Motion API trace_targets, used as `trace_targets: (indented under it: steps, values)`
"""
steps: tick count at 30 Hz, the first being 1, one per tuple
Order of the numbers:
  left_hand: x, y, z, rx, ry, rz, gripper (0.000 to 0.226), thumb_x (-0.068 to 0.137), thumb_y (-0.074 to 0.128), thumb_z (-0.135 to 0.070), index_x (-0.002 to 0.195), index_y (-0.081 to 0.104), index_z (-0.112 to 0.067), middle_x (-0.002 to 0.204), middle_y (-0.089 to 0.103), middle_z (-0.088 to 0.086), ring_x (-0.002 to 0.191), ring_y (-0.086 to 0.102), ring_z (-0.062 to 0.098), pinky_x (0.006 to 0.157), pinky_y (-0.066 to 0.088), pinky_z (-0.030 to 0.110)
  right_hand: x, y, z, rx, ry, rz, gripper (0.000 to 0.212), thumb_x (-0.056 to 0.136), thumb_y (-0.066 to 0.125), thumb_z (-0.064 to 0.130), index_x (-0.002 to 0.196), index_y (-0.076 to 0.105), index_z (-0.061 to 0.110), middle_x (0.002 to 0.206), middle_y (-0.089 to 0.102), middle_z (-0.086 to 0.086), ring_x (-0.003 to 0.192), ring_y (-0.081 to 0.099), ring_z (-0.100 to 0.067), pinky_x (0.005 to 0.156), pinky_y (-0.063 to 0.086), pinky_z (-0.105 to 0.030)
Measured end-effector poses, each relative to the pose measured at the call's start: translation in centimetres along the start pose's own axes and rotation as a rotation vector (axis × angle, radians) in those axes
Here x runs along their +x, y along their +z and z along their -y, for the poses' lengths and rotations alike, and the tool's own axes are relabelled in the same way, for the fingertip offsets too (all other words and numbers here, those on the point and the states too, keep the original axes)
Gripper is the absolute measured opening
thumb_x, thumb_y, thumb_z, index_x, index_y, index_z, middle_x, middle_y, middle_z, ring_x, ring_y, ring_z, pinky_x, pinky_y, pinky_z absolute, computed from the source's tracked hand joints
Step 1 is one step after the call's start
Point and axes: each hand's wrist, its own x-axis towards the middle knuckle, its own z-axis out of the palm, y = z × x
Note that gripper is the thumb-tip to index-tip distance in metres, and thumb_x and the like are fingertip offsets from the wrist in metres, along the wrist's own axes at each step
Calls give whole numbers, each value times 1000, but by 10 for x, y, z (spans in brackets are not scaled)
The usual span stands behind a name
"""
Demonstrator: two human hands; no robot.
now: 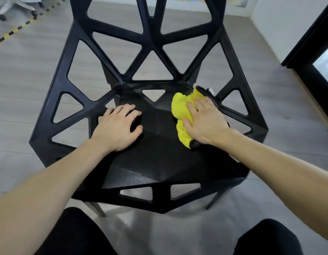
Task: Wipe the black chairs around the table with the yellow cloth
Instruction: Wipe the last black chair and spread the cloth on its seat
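Observation:
A black chair (159, 159) with an angular seat and triangular cut-outs fills the middle of the view, its backrest pointing away from me. My right hand (205, 122) lies flat with spread fingers on the yellow cloth (180, 109), pressing it onto the right rear part of the seat. The cloth has a dark edge that shows beyond my fingers and under my wrist. My left hand (119, 127) rests on the left side of the seat, fingers loosely bent and holding nothing.
Grey wood-look floor (30, 74) surrounds the chair. A yellow-and-black floor stripe (14, 31) runs at the far left. A black door frame (310, 52) stands at the right. My knees in dark trousers (73, 234) are at the bottom edge.

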Motion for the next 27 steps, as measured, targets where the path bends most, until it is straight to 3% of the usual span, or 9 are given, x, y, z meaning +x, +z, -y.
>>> trace_targets:
  steps: [3,7,10,13,17,22,25,27]
  values:
    - [-1,3,-2,1,4,0,67,97,31,-63,150,55,-30,164,47,1,154,39,23,123,33,49,-33,-5,-2,5,-11,76,88,97,8,61,166,31,12,172,25,-21,162,17,-33,134,4,-46]
    - [1,5,-2,-7,-5,-12,66,97,31,-62,149,56,-31,164,47,0,155,39,23,123,33,50,34,4,17,8,45,79,92,94,4,62,168,23,9,175,17,-21,164,8,-31,133,-2,-45]
    - [2,4,0,-20,1,-13,66,96,32,-64,148,55,-32,164,47,1,154,39,24,123,33,51,89,5,38,15,89,63,83,102,18,60,165,28,7,171,23,-26,162,15,-37,132,2,-50]
    - [2,3,0,-19,6,-17,65,96,33,-65,148,55,-33,164,48,0,153,40,24,123,34,51,82,1,20,-31,18,58,78,101,21,57,158,41,6,166,34,-27,158,25,-38,132,9,-50]
    - [2,-1,-2,-1,-4,1,66,95,32,-67,148,54,-34,163,47,-1,152,41,24,123,35,52,15,-6,-37,-29,-119,-84,68,94,36,49,125,69,-1,136,62,-29,135,52,-43,126,28,-55]
    - [0,-3,-5,-16,-29,-3,65,95,34,-66,148,55,-35,163,48,-3,152,41,22,123,35,51,-36,-10,-12,30,-75,61,87,93,16,65,159,46,18,164,43,-17,158,29,-30,134,5,-46]
    - [0,-4,-6,-30,-25,15,59,99,40,-58,149,57,-31,163,49,0,152,42,24,124,33,50,-50,-10,52,187,-116,115,92,90,8,75,166,33,30,169,36,-12,160,24,-27,133,5,-48]
    - [-4,-4,-5,-45,-15,2,49,105,45,-44,147,61,-25,161,53,3,150,46,25,124,32,47,-62,-17,90,243,-213,116,88,91,15,80,166,30,35,169,35,-12,160,23,-27,132,7,-50]
